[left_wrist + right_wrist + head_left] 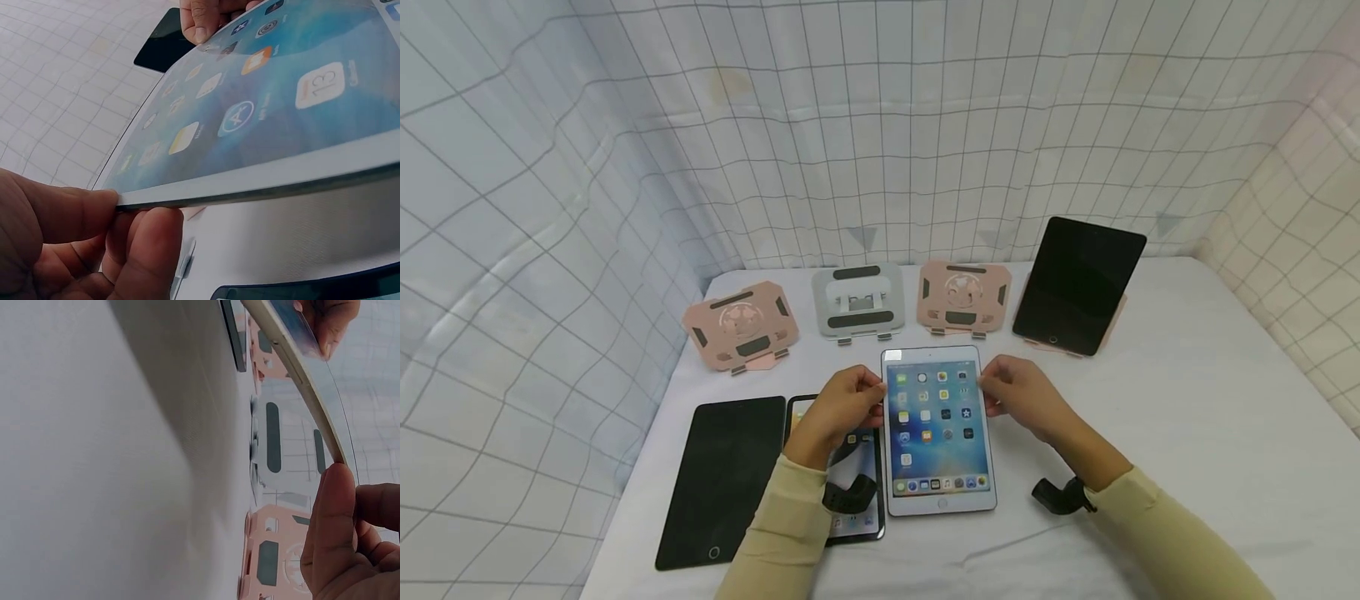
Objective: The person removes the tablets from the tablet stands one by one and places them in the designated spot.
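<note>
A white tablet (936,442) with a lit home screen of app icons is held between both hands, raised off the table in the wrist views. My left hand (842,404) pinches its left edge near the top, thumb above and fingers beneath, as the left wrist view shows. On the opposite edge, my right hand (1026,396) pinches it between thumb and fingers. Below the left wrist lies a black-bordered tablet (868,523) with its screen on, partly covered by that hand and arm. A dark tablet (722,475) lies flat further left.
Along the back stand a pink tablet stand (741,317), a grey stand (859,293) and another pink stand (964,307). At the back right, a dark tablet (1078,283) leans on a pink stand mostly hidden behind it. A white checked curtain (925,125) surrounds the white table (1210,400).
</note>
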### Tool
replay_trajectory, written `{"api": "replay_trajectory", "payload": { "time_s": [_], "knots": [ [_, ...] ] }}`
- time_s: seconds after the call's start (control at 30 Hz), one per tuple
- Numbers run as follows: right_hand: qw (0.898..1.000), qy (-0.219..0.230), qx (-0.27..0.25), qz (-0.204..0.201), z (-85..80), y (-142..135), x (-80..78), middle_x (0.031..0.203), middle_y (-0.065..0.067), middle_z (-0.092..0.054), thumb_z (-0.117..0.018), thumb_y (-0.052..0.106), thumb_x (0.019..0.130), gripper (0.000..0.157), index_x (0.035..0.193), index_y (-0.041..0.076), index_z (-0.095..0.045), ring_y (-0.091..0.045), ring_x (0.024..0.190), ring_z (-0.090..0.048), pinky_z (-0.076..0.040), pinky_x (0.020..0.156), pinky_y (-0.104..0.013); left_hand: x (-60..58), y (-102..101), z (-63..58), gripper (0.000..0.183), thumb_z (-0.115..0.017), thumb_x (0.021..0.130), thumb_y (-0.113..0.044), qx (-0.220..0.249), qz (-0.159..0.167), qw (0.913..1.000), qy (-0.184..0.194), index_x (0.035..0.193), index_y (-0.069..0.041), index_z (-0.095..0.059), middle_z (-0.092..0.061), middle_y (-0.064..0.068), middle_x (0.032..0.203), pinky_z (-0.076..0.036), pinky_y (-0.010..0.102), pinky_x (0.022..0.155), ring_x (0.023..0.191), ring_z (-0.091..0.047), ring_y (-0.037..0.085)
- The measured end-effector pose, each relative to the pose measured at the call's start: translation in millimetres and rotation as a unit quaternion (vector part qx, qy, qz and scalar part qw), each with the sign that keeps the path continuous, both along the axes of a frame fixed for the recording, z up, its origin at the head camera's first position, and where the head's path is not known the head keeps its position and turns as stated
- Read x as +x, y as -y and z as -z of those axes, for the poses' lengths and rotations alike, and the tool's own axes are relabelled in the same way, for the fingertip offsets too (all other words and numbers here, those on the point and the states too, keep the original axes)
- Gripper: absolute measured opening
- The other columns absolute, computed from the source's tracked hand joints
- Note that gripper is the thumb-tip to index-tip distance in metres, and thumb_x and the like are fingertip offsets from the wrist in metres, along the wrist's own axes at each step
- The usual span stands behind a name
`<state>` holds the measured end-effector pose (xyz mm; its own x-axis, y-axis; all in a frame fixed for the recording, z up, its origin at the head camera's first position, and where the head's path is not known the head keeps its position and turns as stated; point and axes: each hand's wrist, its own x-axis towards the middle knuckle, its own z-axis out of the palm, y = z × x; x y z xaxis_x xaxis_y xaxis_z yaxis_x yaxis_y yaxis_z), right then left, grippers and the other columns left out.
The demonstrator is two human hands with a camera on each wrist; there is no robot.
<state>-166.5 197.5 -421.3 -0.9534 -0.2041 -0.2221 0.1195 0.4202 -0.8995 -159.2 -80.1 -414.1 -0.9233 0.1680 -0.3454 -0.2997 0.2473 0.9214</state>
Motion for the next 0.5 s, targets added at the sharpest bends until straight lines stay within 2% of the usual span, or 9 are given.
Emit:
{"api": "replay_trajectory", "payload": {
  "time_s": [0.5],
  "knots": [
    [1.0,0.022,-0.007,0.008,12.3,1,6.4,0.088,-0.013,-0.063,-0.056,0.012,0.101,0.013,0.101,0.0,-0.06,-0.024,0.074,-0.063,-0.058,0.068,-0.031,5.5,-2,12.2,0.007,-0.055,0.1,-0.005,0.003,-0.002,0.9999,0.014,0.101,0.002,-0.056,-0.055,0.011,0.082,-0.057,0.026,0.059,0.068,-0.055,0.016]
  ]
}}
